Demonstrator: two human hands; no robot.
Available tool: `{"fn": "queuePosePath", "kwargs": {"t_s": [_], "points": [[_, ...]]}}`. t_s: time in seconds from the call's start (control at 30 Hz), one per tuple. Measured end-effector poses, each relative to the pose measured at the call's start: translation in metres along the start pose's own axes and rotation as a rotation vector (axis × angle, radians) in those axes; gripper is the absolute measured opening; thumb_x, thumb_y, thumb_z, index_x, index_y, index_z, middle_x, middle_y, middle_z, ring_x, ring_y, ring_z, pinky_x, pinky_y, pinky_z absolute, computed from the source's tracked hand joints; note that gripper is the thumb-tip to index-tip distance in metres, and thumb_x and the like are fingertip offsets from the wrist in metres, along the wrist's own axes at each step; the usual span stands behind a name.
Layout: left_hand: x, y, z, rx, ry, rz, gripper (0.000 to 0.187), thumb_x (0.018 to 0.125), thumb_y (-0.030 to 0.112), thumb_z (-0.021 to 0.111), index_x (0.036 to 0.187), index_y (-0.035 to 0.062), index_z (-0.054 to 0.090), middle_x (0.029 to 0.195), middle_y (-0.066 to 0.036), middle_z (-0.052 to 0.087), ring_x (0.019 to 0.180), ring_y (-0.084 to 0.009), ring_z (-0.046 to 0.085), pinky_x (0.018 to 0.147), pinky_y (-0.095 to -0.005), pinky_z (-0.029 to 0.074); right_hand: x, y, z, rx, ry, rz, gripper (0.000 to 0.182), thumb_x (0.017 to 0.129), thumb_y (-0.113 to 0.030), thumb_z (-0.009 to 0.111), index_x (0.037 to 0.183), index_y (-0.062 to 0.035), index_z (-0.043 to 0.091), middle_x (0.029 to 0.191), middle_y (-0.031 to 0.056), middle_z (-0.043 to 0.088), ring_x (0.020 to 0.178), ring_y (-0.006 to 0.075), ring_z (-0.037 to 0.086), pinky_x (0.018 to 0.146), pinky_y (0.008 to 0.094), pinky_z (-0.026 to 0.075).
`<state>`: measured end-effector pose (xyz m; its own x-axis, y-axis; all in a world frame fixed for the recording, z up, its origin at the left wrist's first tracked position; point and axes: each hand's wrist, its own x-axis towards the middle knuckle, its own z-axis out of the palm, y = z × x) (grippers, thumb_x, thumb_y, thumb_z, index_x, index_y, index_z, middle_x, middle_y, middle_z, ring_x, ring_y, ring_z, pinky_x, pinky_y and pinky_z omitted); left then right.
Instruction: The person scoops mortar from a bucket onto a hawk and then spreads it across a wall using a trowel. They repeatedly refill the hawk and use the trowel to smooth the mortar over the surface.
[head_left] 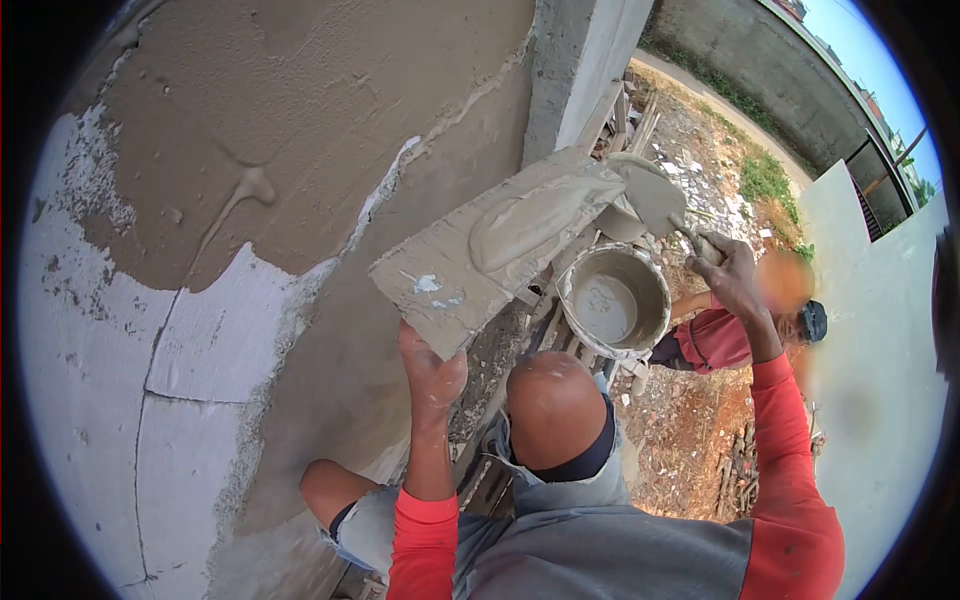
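My left hand [432, 372] grips the near end of a rectangular hawk board [445, 262] from below, its fingers hidden under it. A long heap of wet mortar [525, 230] lies on the board. My right hand [732, 275] is closed around the handle of a trowel [652, 196], whose rounded, mortar-coated blade is at the board's far end. Below the blade stands a bucket [655, 325] with a mortar-smeared rim and some grey residue inside. To the left is the wall's fresh brown plaster [330, 90].
Pale bare blocks [215, 340] show beside the plaster. A concrete column [575, 75] stands at the wall's far end. Wooden planks [545, 325] run under the bucket. Lower down, a person in a red shirt [715, 335] is on the rubble-strewn ground [690, 430].
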<state>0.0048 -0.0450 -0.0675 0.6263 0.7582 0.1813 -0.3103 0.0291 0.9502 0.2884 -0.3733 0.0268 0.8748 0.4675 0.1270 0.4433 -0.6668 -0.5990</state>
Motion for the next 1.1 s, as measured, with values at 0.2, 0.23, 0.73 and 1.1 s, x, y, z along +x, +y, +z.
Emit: {"fn": "queuePosePath", "kwargs": {"t_s": [0.2, 0.23, 0.73, 1.1], "points": [[-0.014, 0.012, -0.028, -0.048, 0.057, 0.032, 0.055, 0.078, 0.004, 0.061, 0.132, -0.0017, 0.056, 0.122, -0.005, 0.064, 0.113, -0.0152, 0.059, 0.103, -0.0323, 0.045, -0.051, 0.080, 0.097, -0.522, -0.047, -0.215, 0.032, 0.089, -0.032, 0.075, 0.102, -0.0032, 0.078, 0.085, 0.0103, 0.073, 0.072, 0.0285, 0.067, 0.076, 0.0376, 0.055], [-0.017, 0.010, -0.035, -0.038, 0.065, 0.012, 0.056, 0.077, 0.004, 0.060, 0.133, -0.0016, 0.056, 0.123, -0.005, 0.064, 0.113, -0.0149, 0.059, 0.103, -0.0319, 0.045, -0.052, 0.078, 0.108, -0.514, 0.055, -0.359, 0.032, 0.091, -0.031, 0.074, 0.106, -0.0031, 0.079, 0.089, 0.0095, 0.074, 0.075, 0.0259, 0.069, 0.079, 0.0359, 0.056], [-0.012, 0.134, -0.054, -0.373, 0.260, 0.278, 0.033, 0.105, 0.004, 0.059, 0.138, 0.0000, 0.052, 0.131, -0.011, 0.064, 0.129, -0.0290, 0.063, 0.106, -0.0420, 0.060, -0.038, -0.314, 0.174, 1.345, -0.831, -0.332, 0.051, 0.109, -0.034, 0.058, 0.144, 0.0030, 0.057, 0.127, 0.0074, 0.068, 0.108, 0.0155, 0.065, 0.089, 0.0336, 0.058], [0.038, 0.286, -0.041, -0.272, 0.304, 0.405, 0.029, 0.105, 0.018, 0.064, 0.121, -0.0065, 0.057, 0.114, -0.016, 0.067, 0.104, -0.0373, 0.075, 0.088, -0.0287, 0.065, -0.023, -0.458, 0.130, 1.664, -0.668, -0.270, 0.025, 0.099, -0.023, 0.070, 0.092, 0.0008, 0.072, 0.084, 0.0080, 0.073, 0.069, 0.0140, 0.068, 0.070, 0.0290, 0.054]]}}
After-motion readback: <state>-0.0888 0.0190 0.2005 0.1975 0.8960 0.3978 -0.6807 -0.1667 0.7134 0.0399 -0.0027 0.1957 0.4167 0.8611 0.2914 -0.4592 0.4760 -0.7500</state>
